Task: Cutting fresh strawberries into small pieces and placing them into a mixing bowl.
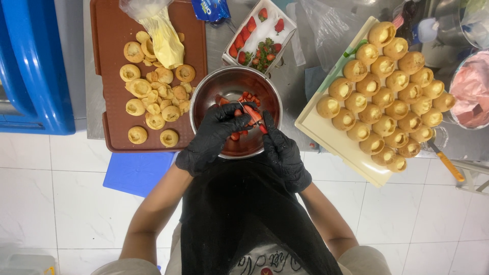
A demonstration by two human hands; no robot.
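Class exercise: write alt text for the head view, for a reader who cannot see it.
Two black-gloved hands, left and right, hold a strawberry over a steel bowl of cut pieces. A brown tray of pastry caps lies left, a board of filled puffs right, a strawberry box behind.

- You stand on a floor [61, 203] of large white tiles with faint grey veins and thin dark joints, filling the lower frame.
- A grey steel counter [298, 76] runs across the top of the frame.
- At upper left, a blue plastic frame [30, 66] stands beside the counter.
- A blue mat [136, 172] lies on the floor under the counter's edge, left of centre.
- Light is even and bright.
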